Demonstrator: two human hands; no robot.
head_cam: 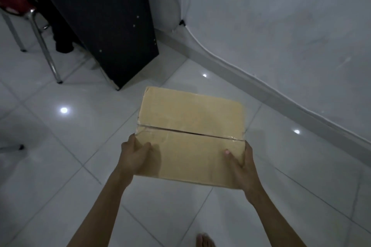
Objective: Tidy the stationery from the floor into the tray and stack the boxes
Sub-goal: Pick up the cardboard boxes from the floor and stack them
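A closed brown cardboard box (190,124) with a taped seam across its top fills the middle of the view, held above the white tiled floor. My left hand (134,156) grips its near left corner, thumb on the lid and fingers hidden under the side. My right hand (241,168) grips the near right corner the same way, thumb lying on top. No tray, stationery or other box shows in this view.
A dark desk panel (112,26) stands on the floor at upper left, with chrome chair legs (46,50) beside it. The grey wall (291,36) and its skirting run diagonally on the right, with a white cable (186,6) down it. My bare foot (204,240) shows at the bottom.
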